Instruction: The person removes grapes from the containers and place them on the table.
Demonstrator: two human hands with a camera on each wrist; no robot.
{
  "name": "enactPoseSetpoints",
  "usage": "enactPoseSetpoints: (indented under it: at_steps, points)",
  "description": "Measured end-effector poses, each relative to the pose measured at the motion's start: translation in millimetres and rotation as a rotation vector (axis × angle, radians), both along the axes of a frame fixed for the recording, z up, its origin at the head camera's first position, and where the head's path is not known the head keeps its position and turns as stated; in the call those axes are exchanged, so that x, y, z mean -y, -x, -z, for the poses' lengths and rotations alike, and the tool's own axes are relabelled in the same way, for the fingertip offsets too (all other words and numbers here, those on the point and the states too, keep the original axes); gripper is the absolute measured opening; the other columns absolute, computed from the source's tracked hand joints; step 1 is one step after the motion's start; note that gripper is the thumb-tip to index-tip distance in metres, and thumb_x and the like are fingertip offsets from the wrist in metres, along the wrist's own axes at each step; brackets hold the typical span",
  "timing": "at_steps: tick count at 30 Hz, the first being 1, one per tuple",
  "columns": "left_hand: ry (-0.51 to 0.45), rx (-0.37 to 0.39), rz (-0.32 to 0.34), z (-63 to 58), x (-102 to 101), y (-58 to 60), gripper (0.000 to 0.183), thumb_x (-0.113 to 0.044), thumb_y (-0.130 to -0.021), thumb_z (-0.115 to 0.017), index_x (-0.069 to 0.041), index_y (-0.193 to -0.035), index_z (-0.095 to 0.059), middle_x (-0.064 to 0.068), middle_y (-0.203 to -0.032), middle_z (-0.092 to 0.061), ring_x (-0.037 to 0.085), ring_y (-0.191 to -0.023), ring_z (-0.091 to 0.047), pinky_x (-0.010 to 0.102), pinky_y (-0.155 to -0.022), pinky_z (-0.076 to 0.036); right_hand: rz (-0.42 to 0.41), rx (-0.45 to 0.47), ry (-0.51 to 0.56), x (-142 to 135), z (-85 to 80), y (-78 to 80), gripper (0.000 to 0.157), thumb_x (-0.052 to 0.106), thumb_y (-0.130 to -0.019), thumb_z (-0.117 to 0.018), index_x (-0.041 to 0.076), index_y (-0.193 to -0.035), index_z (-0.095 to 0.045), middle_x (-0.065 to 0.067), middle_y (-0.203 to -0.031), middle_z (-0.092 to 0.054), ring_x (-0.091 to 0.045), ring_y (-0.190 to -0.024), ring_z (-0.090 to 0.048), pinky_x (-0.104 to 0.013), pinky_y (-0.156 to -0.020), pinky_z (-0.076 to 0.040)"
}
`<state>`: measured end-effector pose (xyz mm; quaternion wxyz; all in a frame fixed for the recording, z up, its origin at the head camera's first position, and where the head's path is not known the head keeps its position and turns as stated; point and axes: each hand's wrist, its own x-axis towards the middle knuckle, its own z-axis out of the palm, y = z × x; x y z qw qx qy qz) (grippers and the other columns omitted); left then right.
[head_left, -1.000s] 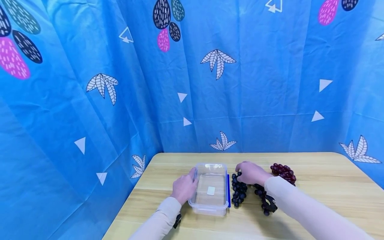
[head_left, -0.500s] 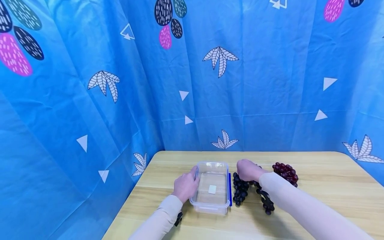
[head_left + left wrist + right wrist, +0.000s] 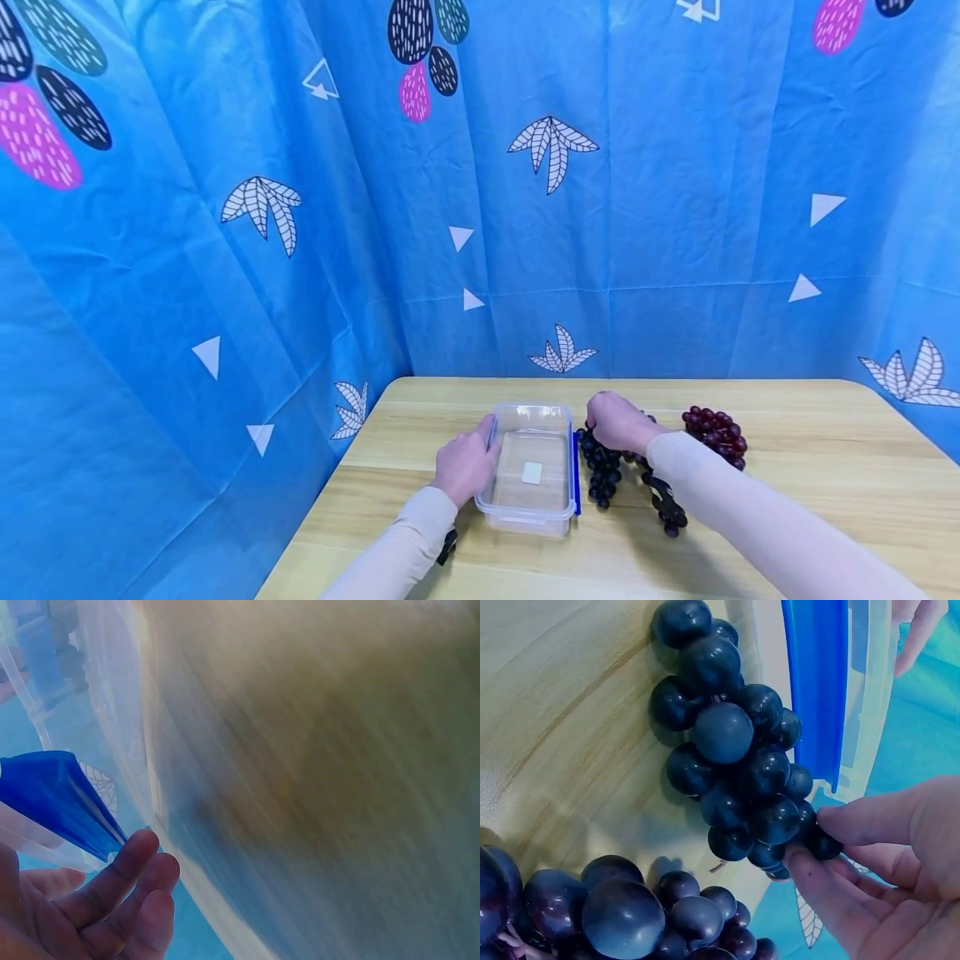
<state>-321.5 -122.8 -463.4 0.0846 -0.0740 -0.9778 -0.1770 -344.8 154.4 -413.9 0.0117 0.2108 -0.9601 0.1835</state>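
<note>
My right hand (image 3: 618, 423) pinches the far end of a bunch of black grapes (image 3: 603, 479) between thumb and fingertips. In the right wrist view, this grape bunch (image 3: 727, 742) lies close beside the container's blue latch flap (image 3: 817, 682). A clear plastic food container (image 3: 525, 512), lidless, stands to its left with a white square on its floor. My left hand (image 3: 463, 467) holds the container's left wall, thumb at the rim. In the left wrist view, its fingertips meet another blue flap (image 3: 60, 799); the outer fingers are loosely bent.
A second dark bunch (image 3: 667, 508) lies under my right forearm, which partly hides it. Red grapes (image 3: 716, 433) sit farther back on the right. Everything rests on a wooden table (image 3: 817, 467), with a blue patterned curtain (image 3: 675, 208) behind and at the left.
My right hand has come down onto the bunch's far end and taken hold of it. That end has swung slightly left towards the container. The left hand has stayed on the container.
</note>
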Motion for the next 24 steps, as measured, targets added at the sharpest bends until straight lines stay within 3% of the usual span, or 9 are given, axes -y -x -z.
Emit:
enactPoseSetpoints:
  at_steps: [2,5,7,9,12,16,20,24]
  points:
    - [-0.007,0.008,0.0,0.0,-0.8,-0.5,0.055,-0.038,-0.102,-0.05,-0.022,-0.154,-0.043,0.015,-0.106,-0.073,0.018,-0.064,-0.058,0.037,-0.057,-0.048,0.014,0.001,-0.005,-1.3,1.2,-0.4,0.044,-0.018,-0.074,-0.052,0.016,-0.06,-0.029,-0.003,-0.072,-0.04,-0.015,-0.061,-0.025,-0.032,-0.059,-0.03]
    - [-0.025,0.015,0.009,-0.3,-1.9,-1.7,0.055,-0.037,-0.102,-0.05,-0.021,-0.154,-0.043,0.01,-0.085,-0.068,0.017,-0.058,-0.055,0.035,-0.052,-0.044,0.029,0.007,-0.014,-4.4,3.2,-2.3,0.028,-0.015,-0.079,-0.058,0.009,-0.065,-0.053,-0.005,-0.081,-0.058,-0.015,-0.069,-0.046,-0.035,-0.067,-0.047]
    - [-0.03,0.019,0.014,-0.3,-2.0,-1.8,0.056,-0.037,-0.102,-0.05,-0.02,-0.155,-0.042,0.01,-0.083,-0.067,0.017,-0.057,-0.053,0.034,-0.051,-0.042,0.042,0.019,-0.02,-6.1,3.4,-3.6,0.017,-0.013,-0.081,-0.061,0.004,-0.08,-0.066,-0.008,-0.091,-0.067,-0.018,-0.079,-0.058,-0.04,-0.077,-0.055]
    - [-0.025,0.009,0.017,-0.4,-1.9,-1.4,0.055,-0.036,-0.102,-0.05,-0.02,-0.154,-0.043,0.012,-0.092,-0.07,0.017,-0.06,-0.055,0.034,-0.052,-0.043,0.051,0.025,-0.024,-7.7,3.2,-4.5,0.02,-0.011,-0.082,-0.063,0.001,-0.095,-0.072,-0.011,-0.099,-0.07,-0.022,-0.09,-0.065,-0.044,-0.083,-0.057]
    - [-0.009,-0.006,0.013,0.2,-1.4,0.4,0.054,-0.036,-0.102,-0.051,-0.02,-0.153,-0.045,0.016,-0.11,-0.071,0.018,-0.065,-0.058,0.034,-0.053,-0.043,0.061,0.033,-0.022,-9.2,1.4,-5.2,0.021,-0.009,-0.082,-0.064,0.0,-0.099,-0.072,-0.012,-0.101,-0.071,-0.024,-0.092,-0.066,-0.044,-0.084,-0.057]
    - [-0.002,-0.021,0.014,-1.0,-1.6,2.2,0.053,-0.036,-0.1,-0.053,-0.019,-0.151,-0.048,0.016,-0.109,-0.072,0.018,-0.063,-0.057,0.034,-0.05,-0.042,0.066,0.008,-0.018,-12.6,1.4,-6.8,0.019,-0.006,-0.08,-0.067,0.001,-0.097,-0.072,-0.011,-0.1,-0.071,-0.023,-0.089,-0.065,-0.043,-0.083,-0.056]
    - [0.004,-0.037,0.032,-4.5,-1.5,2.5,0.053,-0.034,-0.098,-0.056,-0.018,-0.148,-0.052,0.012,-0.086,-0.07,0.017,-0.057,-0.054,0.034,-0.048,-0.041,0.073,-0.031,-0.02,-16.7,3.1,-10.9,0.017,0.0,-0.078,-0.072,0.002,-0.095,-0.073,-0.01,-0.099,-0.071,-0.023,-0.091,-0.065,-0.044,-0.085,-0.055]
    - [-0.008,-0.015,0.046,-6.4,-0.7,0.6,0.055,-0.033,-0.095,-0.059,-0.016,-0.147,-0.053,0.001,-0.057,-0.05,0.015,-0.047,-0.046,0.033,-0.044,-0.037,0.092,-0.027,-0.025,-20.7,0.9,-19.7,0.021,0.007,-0.08,-0.076,0.003,-0.1,-0.073,-0.012,-0.104,-0.071,-0.029,-0.097,-0.067,-0.048,-0.09,-0.054]
